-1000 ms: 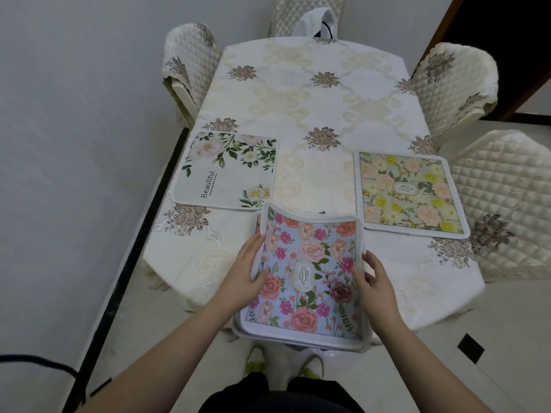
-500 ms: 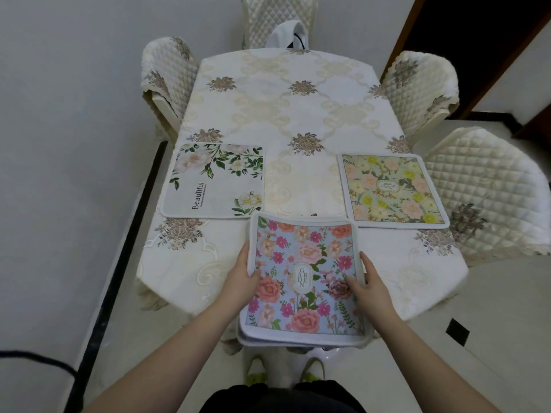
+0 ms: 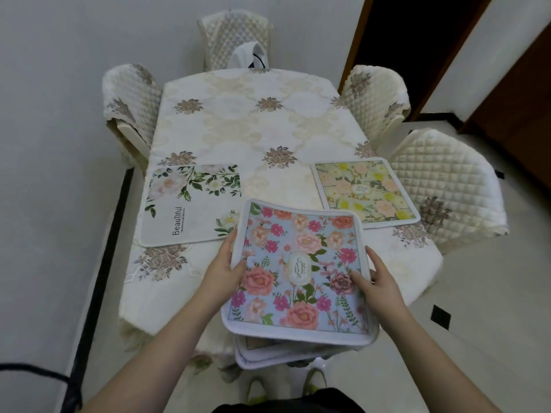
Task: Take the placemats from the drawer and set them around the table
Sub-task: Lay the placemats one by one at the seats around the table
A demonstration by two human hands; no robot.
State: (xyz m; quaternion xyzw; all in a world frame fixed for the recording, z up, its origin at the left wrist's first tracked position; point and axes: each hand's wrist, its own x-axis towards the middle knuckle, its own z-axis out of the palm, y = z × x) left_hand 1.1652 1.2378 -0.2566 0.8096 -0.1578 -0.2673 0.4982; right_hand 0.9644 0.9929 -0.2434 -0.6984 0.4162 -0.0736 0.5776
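Two placemats already lie flat on the desk (image 3: 253, 129): a white "Beautiful" placemat (image 3: 190, 204) at the near left edge and a yellow floral placemat (image 3: 365, 192) at the near right edge, each in front of a quilted chair. Judging by the bare cloth along the far edges and the near end, several places remain to be set, so the task looks less than half done.

A stack of placemats (image 3: 268, 351) is held over the near edge of the desk, its top one a blue floral "Garden" placemat (image 3: 298, 269) whose far edge curls upward. The left hand (image 3: 222, 269) grips its left side, thumb on top and fingers underneath. The right hand (image 3: 377, 281) clasps the right side, thumb pressed on the printed face, fingers hidden below.
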